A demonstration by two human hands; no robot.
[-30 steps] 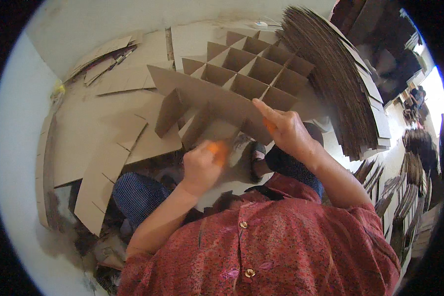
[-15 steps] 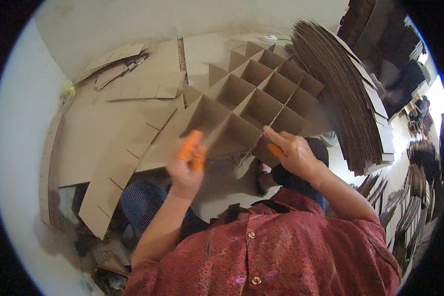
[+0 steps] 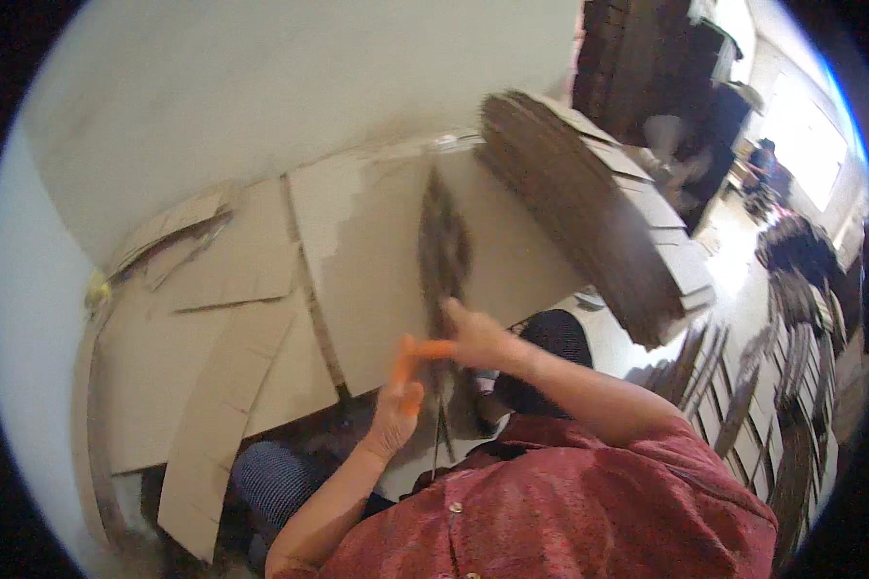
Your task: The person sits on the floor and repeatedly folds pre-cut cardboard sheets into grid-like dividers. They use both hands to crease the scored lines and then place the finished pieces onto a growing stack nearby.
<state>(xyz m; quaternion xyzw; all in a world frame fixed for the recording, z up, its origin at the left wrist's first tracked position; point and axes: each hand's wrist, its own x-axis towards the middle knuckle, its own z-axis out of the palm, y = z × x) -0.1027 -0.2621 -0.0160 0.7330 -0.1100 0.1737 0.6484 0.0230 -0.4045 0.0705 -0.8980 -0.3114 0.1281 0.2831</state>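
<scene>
**Cardboard divider [image 3: 444, 236] gone from a spread grid to a narrow sliver since the earlier frame; hands drawn close together**

Item: one divider of interlocked cardboard strips, over the near part of the table [image 3: 372, 309], its long axis pointing away from the person. Blur makes it hard to say whether it is fully folded or partly seen edge-on.

Handling: probably light, stiff along each strip but loose at the crossings, dry rather than slippery; slots likely to bend or tear if twisted. Best held by the outer strips near the close end, one hand to each side.

Right hand [image 3: 481, 340]: closed on the divider's near part, one finger laid forward along it.

Left hand [image 3: 394, 410]: beside the near end, fingers raised; whether it grips cannot be told. Both hands wear orange finger covers [image 3: 407, 372].

Around: a slotted strip [image 3: 227, 425] overhanging the table's front edge at left; a tall stack of strips [image 3: 589, 217] leaning at right; further bundles [image 3: 792, 386] beyond it.

Differences: open cells no longer show; the tabletop between the left-hand strips and the stack lies largely uncovered.
</scene>
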